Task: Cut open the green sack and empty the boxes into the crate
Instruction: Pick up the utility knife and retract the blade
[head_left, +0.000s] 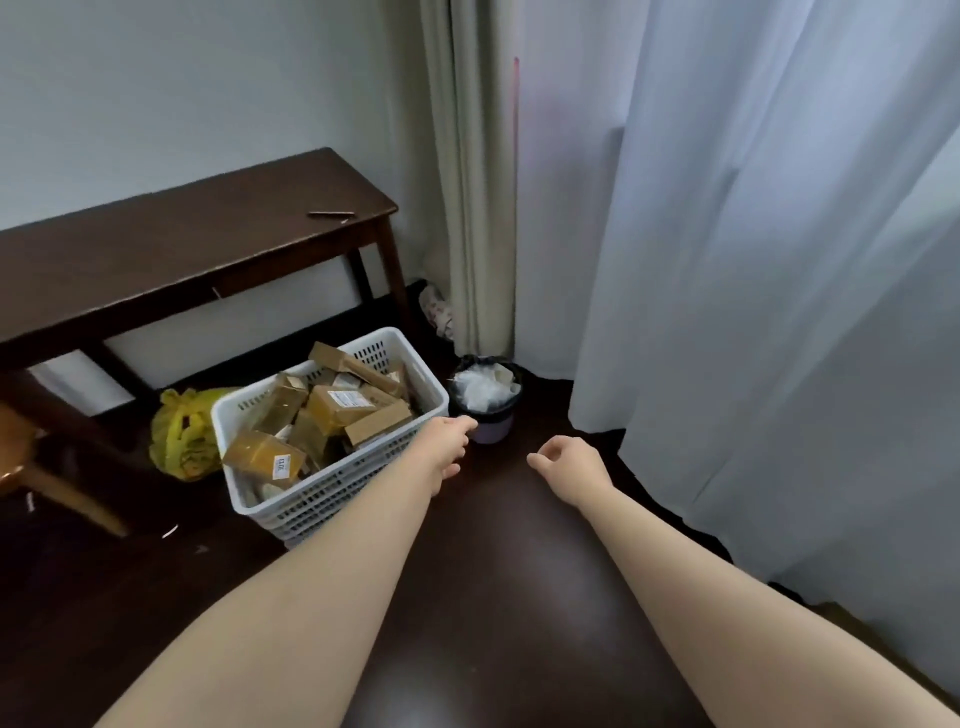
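A white slotted plastic crate (332, 493) stands on the dark floor, piled with several brown cardboard boxes (337, 408). A crumpled yellow-green sack (182, 434) lies on the floor just left of the crate, under the table. My left hand (449, 441) reaches out beside the crate's right front corner, fingers loosely curled, holding nothing. My right hand (569, 462) hovers over the floor to the right, fingers loosely curled and empty.
A dark wooden table (171, 249) runs along the wall with a thin pen-like tool (330, 214) on top. A small bin (485, 397) lined with a black bag stands right of the crate. Curtains (727, 260) hang at right; a wooden stool (31, 467) is at left.
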